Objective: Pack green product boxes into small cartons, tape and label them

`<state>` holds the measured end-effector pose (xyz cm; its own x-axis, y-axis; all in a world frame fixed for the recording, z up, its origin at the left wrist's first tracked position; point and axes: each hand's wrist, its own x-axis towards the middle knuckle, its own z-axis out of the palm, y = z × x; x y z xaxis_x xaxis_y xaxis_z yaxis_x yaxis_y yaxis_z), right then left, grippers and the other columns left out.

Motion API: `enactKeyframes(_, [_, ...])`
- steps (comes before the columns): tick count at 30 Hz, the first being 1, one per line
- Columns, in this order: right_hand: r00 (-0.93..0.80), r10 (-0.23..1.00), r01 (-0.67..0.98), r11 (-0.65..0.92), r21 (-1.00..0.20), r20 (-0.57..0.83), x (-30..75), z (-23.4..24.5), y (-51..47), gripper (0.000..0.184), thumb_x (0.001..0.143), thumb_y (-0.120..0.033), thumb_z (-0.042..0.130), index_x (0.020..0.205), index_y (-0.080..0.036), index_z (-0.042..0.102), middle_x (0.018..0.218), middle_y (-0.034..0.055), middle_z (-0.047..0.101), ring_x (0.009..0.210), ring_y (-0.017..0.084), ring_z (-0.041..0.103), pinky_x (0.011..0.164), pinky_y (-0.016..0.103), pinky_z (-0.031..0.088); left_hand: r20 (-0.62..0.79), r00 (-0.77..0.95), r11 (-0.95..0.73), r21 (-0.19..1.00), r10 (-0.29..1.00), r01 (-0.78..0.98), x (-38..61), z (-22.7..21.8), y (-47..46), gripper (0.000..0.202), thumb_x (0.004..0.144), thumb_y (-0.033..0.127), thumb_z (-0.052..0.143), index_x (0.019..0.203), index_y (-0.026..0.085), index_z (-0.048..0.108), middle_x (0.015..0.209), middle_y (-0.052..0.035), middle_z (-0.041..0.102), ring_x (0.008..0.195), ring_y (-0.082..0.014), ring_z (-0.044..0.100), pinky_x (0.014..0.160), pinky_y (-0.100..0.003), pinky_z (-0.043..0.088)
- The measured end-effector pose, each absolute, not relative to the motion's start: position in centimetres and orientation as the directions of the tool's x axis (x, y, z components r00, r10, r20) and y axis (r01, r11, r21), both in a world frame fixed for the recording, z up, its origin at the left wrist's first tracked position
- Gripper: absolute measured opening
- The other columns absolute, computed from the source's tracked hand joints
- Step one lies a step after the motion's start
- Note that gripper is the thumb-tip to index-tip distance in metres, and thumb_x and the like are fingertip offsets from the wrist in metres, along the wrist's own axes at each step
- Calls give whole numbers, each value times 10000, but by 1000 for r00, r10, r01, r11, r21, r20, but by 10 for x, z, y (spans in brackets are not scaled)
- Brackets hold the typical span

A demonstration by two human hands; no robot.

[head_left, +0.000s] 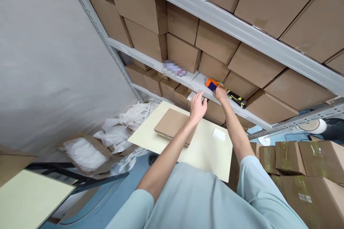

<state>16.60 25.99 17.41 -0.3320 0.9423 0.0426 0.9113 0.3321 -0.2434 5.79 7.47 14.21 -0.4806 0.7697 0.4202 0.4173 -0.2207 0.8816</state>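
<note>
My right hand [220, 93] reaches to the shelf edge, its fingers closed on an orange and dark-blue object [211, 84] whose exact kind I cannot make out. Just right of that hand lies a black-and-yellow tool [236, 99] on the shelf. My left hand [198, 108] is raised over the far edge of the pale tabletop [206, 150], fingers stretched out and holding nothing. Below it a flat brown cardboard box [172, 123] rests on the tabletop, partly covered by my left forearm. A small white paper slip [219, 134] lies to its right.
Brown cartons [215, 39] fill the grey metal shelving [236, 21] ahead. A blurred-out package [174, 68] lies on the same shelf. White paper scraps [120, 121] heap at the left near another pale table [32, 196]. Taped cartons [309, 186] are stacked at right.
</note>
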Motion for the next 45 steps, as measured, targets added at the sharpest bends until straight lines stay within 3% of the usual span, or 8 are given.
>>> enactKeyframes(5, [-350,937,892,337,-301,11,179,179,245,581,1062,-320,672,1537,-1,571,1430,346,714,1412,452,663,1278,607,422,320,-461,-172,926,827,335,71,119,47,382,1018,181,643,1383,212,749,1436,-145,785,1402,-336,712,1268,-537,543])
enactKeyframes(9, [-480,870,681,451,-577,114,209,150,177,511,1083,-529,639,1435,-158,634,1295,195,775,1234,388,712,1182,567,533,226,-528,-138,970,819,201,75,88,4,280,1039,236,671,1302,223,764,1339,-130,812,1244,-277,785,1158,-463,630])
enactKeyframes(13, [-541,840,407,302,-862,39,233,105,74,580,1034,-739,648,1274,-212,671,1162,114,791,1082,308,737,1050,474,621,173,-614,-145,985,770,96,93,65,-45,181,1055,380,737,1144,228,778,1144,-91,822,1022,-214,813,998,-377,688])
enactKeyframes(16, [-532,846,305,155,-940,-33,235,82,12,662,1018,-803,638,1333,-222,671,1241,132,796,1170,305,747,1104,464,618,110,-650,-114,993,752,36,107,55,-75,234,1058,450,755,1141,232,773,1112,-82,819,1007,-204,818,979,-357,696])
enactKeyframes(21, [-512,853,243,38,-969,-95,227,72,-29,773,994,-865,631,1421,-224,695,1375,148,791,1301,317,739,1210,486,580,69,-582,-66,997,810,27,108,44,-109,250,1070,443,735,1184,225,775,1148,-86,823,998,-195,825,958,-337,701])
enactKeyframes(28, [-586,774,206,-141,-968,-237,229,61,-27,726,853,-852,829,1174,-201,804,1148,87,860,1100,292,795,1122,476,630,98,-505,-32,990,858,138,84,47,-134,250,1054,441,741,1171,228,803,1128,-66,813,988,-197,798,961,-339,687])
enactKeyframes(33, [-633,755,256,-7,-967,-173,241,60,-39,678,884,-827,826,1179,-218,802,1170,89,860,1100,290,796,1060,441,651,212,-548,-50,954,809,296,45,82,-133,480,1031,511,778,1421,233,748,1332,-83,766,1128,-217,746,993,-362,639])
enactKeyframes(45, [-758,647,370,330,-868,-77,273,74,-40,577,1013,-771,736,1309,-278,780,1229,114,847,1124,349,817,1051,508,665,190,-230,-91,920,955,382,17,140,-130,244,1027,485,779,1048,251,844,1031,-52,803,1008,-239,702,931,-392,563])
